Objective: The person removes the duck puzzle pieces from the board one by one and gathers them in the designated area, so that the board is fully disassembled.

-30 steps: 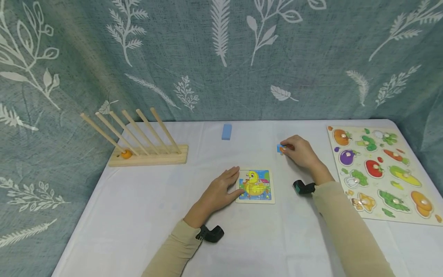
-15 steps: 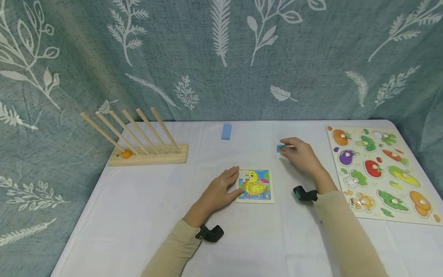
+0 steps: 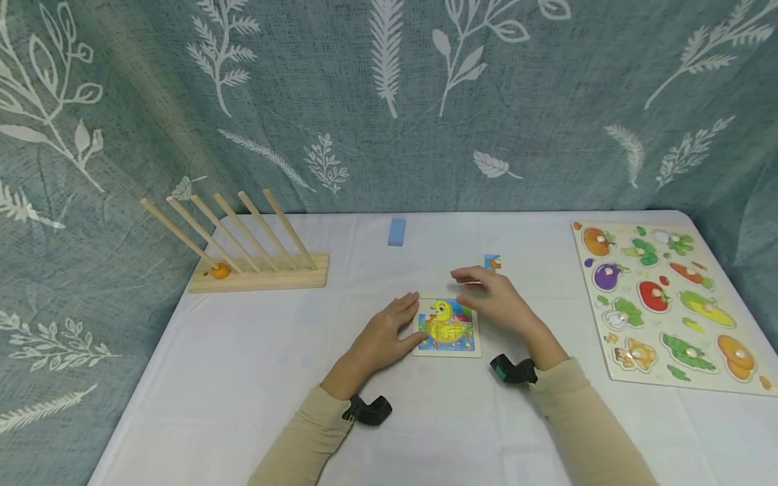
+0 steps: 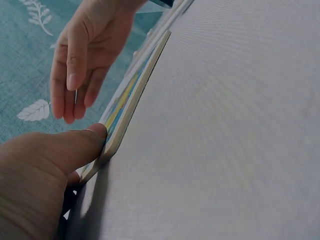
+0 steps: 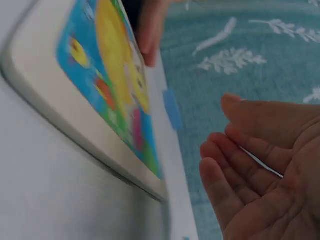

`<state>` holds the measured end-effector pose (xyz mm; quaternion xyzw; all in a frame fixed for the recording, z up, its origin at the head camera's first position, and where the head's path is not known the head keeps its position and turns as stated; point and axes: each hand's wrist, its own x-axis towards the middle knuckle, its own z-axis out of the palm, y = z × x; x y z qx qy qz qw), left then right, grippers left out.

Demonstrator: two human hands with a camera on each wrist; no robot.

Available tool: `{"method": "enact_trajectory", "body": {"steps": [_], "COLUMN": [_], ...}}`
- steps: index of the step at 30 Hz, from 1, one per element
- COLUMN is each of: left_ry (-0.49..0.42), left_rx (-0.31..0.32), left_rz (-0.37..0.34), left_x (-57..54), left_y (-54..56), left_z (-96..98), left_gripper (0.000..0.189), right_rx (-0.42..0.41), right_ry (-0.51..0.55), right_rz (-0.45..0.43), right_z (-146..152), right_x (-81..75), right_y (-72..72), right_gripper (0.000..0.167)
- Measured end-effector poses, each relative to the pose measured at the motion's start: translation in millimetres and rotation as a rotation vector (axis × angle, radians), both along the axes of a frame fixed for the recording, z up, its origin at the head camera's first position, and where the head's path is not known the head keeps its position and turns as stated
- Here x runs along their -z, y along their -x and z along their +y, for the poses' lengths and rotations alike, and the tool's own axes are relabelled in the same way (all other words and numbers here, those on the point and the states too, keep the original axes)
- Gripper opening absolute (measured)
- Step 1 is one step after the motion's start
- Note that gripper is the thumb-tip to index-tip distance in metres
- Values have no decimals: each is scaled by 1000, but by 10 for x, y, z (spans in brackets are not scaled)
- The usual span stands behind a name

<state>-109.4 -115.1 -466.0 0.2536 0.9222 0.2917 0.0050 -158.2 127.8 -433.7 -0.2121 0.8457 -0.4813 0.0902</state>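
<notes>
A square jigsaw puzzle [image 3: 446, 327] with a yellow duck picture lies in its pale wooden tray on the table. Its upper left corner shows bare, pale backing. My left hand [image 3: 383, 337] rests along the tray's left side, fingers fairly straight, thumb touching the edge; the left wrist view shows that thumb [image 4: 85, 142] on the rim. Over the puzzle's upper right corner hovers my right hand [image 3: 495, 300], its fingers loosely bent and holding nothing, as the right wrist view confirms. A small blue and orange puzzle piece [image 3: 492, 261] lies just behind the right hand.
A blue block [image 3: 396, 232] lies near the table's back edge. To the left stands a wooden peg rack [image 3: 261, 277] with tall slanted pegs and an orange bead [image 3: 221, 271]. A vegetable knob-puzzle board [image 3: 675, 304] lies at right. A green curtain [image 3: 352, 101] hangs behind.
My right hand was at the small puzzle piece, parted its fingers from it, and moved left and nearer to the duck puzzle. The piece stays on the table. My left hand stays put.
</notes>
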Motion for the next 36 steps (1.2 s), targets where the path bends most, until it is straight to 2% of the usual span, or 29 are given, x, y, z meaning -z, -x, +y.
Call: {"method": "enact_trajectory", "body": {"steps": [11, 16, 25, 36], "left_ry": [-4, 4, -13, -4], "left_rx": [6, 10, 12, 6], "left_rz": [11, 16, 17, 21], "left_x": [8, 3, 4, 28], "left_y": [5, 13, 0, 5], "left_z": [5, 1, 3, 17], "left_gripper": [64, 64, 65, 65], "right_rx": [-100, -144, -228, -252], "right_ry": [-23, -84, -209, -201], "right_rz": [0, 49, 115, 113], "right_z": [-141, -153, -155, -158], "right_x": [214, 246, 248, 230], "right_y": [-26, -25, -42, -64], "right_gripper": [42, 39, 37, 32]}}
